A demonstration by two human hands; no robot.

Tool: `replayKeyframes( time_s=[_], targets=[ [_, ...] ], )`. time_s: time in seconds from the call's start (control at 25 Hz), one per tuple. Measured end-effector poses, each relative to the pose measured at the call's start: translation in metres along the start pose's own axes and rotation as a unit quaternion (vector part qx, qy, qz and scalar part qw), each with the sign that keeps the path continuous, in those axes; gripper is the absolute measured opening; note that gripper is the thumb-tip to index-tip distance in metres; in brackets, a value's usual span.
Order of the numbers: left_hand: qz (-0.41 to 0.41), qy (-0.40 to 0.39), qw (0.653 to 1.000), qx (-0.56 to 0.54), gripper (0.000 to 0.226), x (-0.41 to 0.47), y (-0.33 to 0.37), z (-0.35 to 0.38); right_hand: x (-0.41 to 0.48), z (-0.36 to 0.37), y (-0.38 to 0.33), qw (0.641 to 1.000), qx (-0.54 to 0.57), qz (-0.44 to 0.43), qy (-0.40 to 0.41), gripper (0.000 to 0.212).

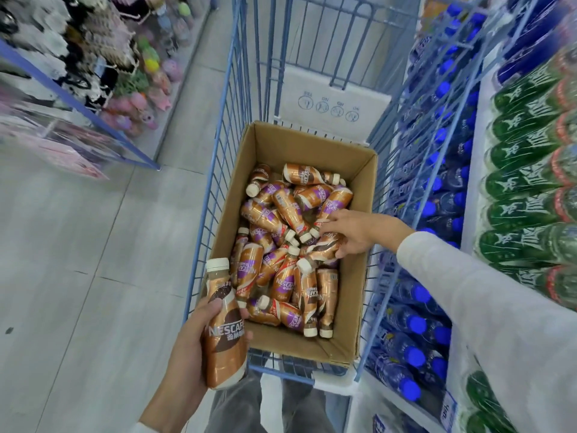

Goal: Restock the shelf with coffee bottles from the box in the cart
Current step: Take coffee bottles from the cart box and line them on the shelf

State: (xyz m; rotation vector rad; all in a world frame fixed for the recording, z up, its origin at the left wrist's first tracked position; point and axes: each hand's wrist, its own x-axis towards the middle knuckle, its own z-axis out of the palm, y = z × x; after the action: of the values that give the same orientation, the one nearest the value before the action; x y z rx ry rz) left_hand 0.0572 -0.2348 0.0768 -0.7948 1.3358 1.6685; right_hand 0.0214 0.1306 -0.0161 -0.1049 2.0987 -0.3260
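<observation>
Shop aisle. Left fingers (215, 307) curl round a brown plastic coffee bottle (223, 335); right fingers (329, 225) pinch a second bottle (324, 247); brown cardboard box (365, 195) beneath largely full.

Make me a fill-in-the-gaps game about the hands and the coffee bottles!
1. The left hand holds a Nescafe coffee bottle, cap pointing ____.
2. The right hand grasps a second bottle inside the cardboard ____.
3. The wire cart is coloured ____.
Missing words: up; box; blue.
</observation>
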Motion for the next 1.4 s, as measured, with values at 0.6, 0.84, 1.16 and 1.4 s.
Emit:
replayKeyframes(
  time_s=[0.6, 0.84, 1.16, 1.4],
  targets=[
    [0.056, -0.332, 0.910, 0.243, 0.047, -0.114, 0.056, 0.194, -0.318, 0.099, -0.198, 0.273, 0.807, -0.029, 0.523, 0.076],
    [0.008, -0.486, 0.798, 0.356, 0.039, -0.213, -0.057, 0.248, -0.435, 0.204, -0.256, 0.059, 0.739, 0.044, 0.670, 0.041],
    [-0.052, -0.607, 0.669, 0.425, 0.052, -0.375, -0.228, 0.220, -0.551, 0.370, -0.376, -0.022, 0.644, 0.124, 0.754, 0.037],
    [-0.082, -0.692, 0.582, 0.420, 0.044, -0.486, -0.333, 0.191, -0.628, 0.470, -0.436, -0.057, 0.568, 0.176, 0.802, 0.052]
  ],
)
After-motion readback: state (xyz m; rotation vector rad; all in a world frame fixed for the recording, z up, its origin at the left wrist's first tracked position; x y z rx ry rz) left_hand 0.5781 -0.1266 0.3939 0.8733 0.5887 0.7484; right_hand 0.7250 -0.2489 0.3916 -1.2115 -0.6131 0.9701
